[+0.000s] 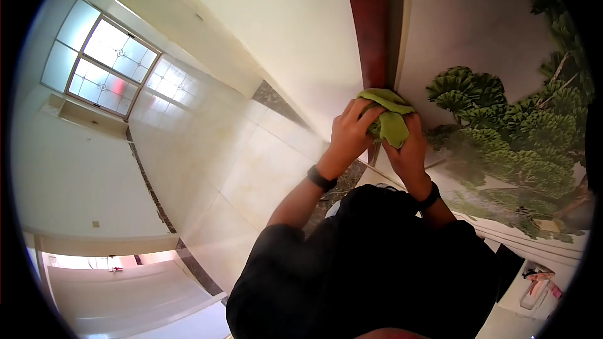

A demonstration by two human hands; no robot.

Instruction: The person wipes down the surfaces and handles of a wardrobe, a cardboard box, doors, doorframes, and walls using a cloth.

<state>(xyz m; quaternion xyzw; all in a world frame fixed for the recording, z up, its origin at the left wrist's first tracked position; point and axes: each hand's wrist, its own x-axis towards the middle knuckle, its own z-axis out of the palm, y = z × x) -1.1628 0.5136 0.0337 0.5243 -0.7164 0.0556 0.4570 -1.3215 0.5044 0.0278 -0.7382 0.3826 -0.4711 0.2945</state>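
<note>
A folded green cloth [392, 127] is held between both hands against the dark red vertical frame [369, 31] at the wall's edge. My left hand [353, 130] grips the cloth from its left side, fingers bent over it. On the right side my right hand [408, 150] is closed on the lower right part of the cloth, with some fingers hidden by it. Both wrists wear black bands.
To the right is a wall with a green tree picture [515, 132]. A tiled floor [257, 157] stretches to the left, toward a window [113, 66]. A white door [125, 289] stands at lower left. Small items lie in a white tray [532, 295] at lower right.
</note>
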